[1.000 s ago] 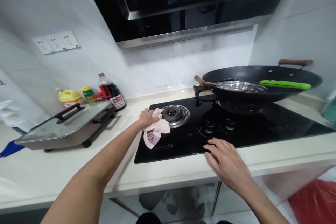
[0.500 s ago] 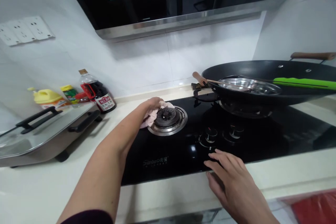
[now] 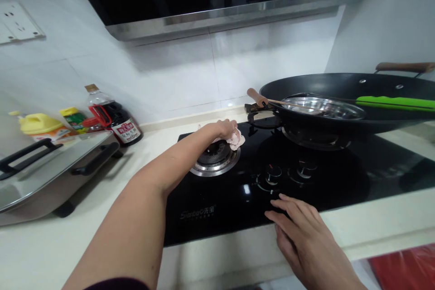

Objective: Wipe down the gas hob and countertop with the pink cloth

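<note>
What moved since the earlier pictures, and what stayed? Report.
The left hand, gripping the pink cloth throughout, moved from the left side of the left gas burner to its right rear. The right hand stayed near the front edge of the gas hob; the wok stayed put.

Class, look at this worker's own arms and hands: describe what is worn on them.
The left hand and right hand are bare: no glove, ring or watch shows. The left arm is bare up to a dark, purplish sleeve at the picture's bottom edge. No sleeve shows on the visible part of the right arm.
</note>
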Motion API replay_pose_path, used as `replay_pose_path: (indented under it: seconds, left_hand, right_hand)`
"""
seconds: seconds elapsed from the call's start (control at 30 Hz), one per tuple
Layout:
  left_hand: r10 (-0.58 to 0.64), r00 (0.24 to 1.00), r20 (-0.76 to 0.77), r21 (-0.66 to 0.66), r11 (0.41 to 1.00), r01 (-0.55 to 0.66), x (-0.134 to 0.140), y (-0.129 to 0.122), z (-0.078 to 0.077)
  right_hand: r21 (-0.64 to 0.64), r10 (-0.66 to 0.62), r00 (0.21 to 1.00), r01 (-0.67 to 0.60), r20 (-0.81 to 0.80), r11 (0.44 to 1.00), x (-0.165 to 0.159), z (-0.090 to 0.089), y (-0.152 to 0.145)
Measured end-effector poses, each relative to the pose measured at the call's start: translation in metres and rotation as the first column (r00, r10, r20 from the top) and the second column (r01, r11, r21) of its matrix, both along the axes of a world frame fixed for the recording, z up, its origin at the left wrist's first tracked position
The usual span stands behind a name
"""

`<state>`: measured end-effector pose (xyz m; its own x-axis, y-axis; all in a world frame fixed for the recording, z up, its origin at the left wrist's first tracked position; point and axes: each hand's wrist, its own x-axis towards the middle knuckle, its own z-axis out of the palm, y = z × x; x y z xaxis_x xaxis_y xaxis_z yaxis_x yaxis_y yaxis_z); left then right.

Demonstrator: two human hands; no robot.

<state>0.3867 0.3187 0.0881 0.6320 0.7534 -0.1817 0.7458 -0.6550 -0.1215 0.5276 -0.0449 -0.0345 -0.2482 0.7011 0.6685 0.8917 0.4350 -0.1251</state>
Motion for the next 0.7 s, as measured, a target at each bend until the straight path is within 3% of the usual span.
replay_pose_path:
  seconds: [0.17, 0.37, 0.53, 0.7]
  left_hand:
    - [-0.014, 0.999, -0.037, 0.06, 0.998, 0.016, -0.028, 0.0, 0.007]
    - [0.063, 0.997, -0.05, 0.08, 0.995, -0.059, -0.062, 0.007, 0.003]
    - [0.197, 0.979, -0.057, 0.063, 0.979, -0.194, -0.084, 0.004, 0.004]
    - [0.324, 0.945, -0.035, 0.008, 0.946, -0.324, -0.122, -0.018, 0.012]
  right_hand:
    - [-0.012, -0.005, 1.0, 0.005, -0.008, 1.0, 0.0, 0.001, -0.001]
    - [-0.052, -0.012, 1.0, 0.01, -0.028, 0.999, 0.002, 0.0, 0.0]
    - [-0.091, -0.041, 0.996, 0.034, -0.074, 0.995, -0.001, 0.003, -0.004]
    - [-0.094, -0.053, 0.994, 0.043, -0.097, 0.995, -0.006, 0.004, -0.005]
